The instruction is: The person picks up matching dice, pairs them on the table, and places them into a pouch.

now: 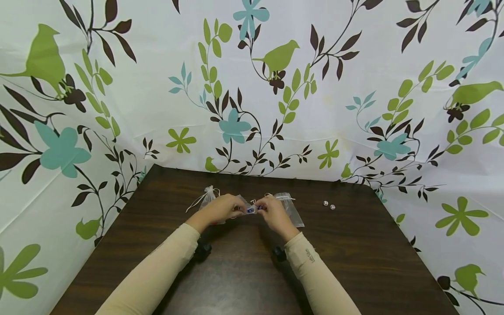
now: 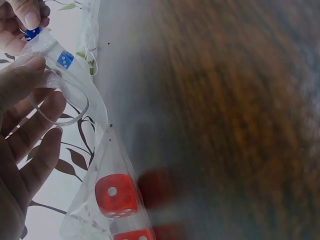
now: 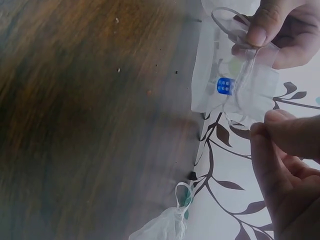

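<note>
My left hand pinches a small sheer drawstring pouch by its rim, thumb against fingers. A blue die shows through the pouch's sheer fabric. From the other side, my right hand comes close to the pouch's mouth. Its thumb and fingers pinch another blue die, which the right wrist view hides. The pouch's looped cord hangs by the left fingers. Under the left hand, a second sheer pouch stands on the table, and large red dice show inside it.
Behind the right hand, another sheer pouch lies flat on the dark wooden table. Two whitish dice sit farther right. A patterned cloth hangs along the table's far edge and sides.
</note>
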`<move>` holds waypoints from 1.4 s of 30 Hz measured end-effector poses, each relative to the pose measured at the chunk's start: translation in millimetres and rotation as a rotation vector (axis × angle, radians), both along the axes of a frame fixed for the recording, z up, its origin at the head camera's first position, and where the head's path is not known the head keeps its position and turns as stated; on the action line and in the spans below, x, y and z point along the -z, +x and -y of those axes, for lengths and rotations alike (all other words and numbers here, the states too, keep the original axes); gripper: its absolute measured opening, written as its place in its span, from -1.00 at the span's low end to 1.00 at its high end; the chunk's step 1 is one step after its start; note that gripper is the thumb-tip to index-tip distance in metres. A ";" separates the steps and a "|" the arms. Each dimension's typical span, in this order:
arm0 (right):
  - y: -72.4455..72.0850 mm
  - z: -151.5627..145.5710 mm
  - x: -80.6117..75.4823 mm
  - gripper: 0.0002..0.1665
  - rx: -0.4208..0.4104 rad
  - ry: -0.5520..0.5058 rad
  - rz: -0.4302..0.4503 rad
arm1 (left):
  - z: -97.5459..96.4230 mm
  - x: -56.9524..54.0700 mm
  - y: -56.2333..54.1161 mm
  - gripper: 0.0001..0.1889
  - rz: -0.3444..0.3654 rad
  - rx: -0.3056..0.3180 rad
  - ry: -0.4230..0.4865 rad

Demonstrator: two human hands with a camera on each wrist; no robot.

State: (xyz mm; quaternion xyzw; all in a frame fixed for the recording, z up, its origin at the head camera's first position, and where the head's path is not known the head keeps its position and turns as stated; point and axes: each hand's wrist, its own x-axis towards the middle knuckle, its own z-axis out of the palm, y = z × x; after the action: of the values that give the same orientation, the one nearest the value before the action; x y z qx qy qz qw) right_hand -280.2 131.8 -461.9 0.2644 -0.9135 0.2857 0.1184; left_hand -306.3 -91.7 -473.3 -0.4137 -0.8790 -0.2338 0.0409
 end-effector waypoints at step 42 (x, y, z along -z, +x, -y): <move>-0.3 -4.4 5.7 -0.46 -0.012 0.093 0.091 | 1.9 -0.7 7.2 -0.95 0.046 0.008 0.033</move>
State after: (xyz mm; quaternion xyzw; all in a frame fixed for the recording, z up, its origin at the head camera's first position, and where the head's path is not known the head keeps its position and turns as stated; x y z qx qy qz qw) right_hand -280.5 136.2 -467.6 0.2618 -0.9286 0.2554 0.0625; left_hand -299.1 -93.7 -472.6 -0.4111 -0.8740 -0.2578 0.0266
